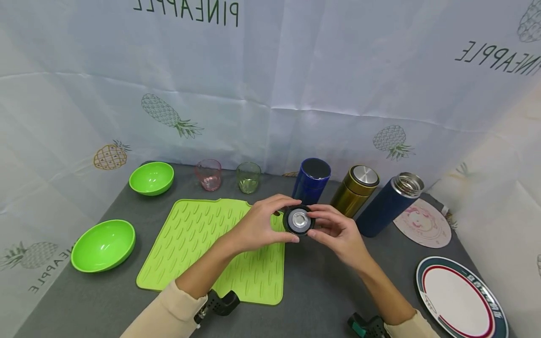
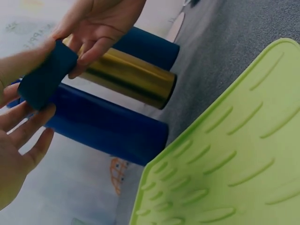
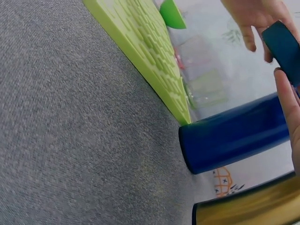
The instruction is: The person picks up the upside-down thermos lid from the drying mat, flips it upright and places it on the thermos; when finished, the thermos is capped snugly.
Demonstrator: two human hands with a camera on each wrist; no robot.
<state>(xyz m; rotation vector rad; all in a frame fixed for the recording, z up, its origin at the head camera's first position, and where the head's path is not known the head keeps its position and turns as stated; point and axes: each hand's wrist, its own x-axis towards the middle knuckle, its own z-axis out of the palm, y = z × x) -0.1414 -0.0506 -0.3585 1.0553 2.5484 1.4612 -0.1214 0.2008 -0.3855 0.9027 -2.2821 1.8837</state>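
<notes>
Hands: left hand and right hand together grasp a dark blue flask lid, fingertips round its rim, held above the grey table.
Lid: underside faces up, just right of the green drying mat.
Behind: open blue flask, gold flask, navy flask standing near.
Risk: a fingertip grip could slip; a dropped lid may knock the flasks over.
</notes>
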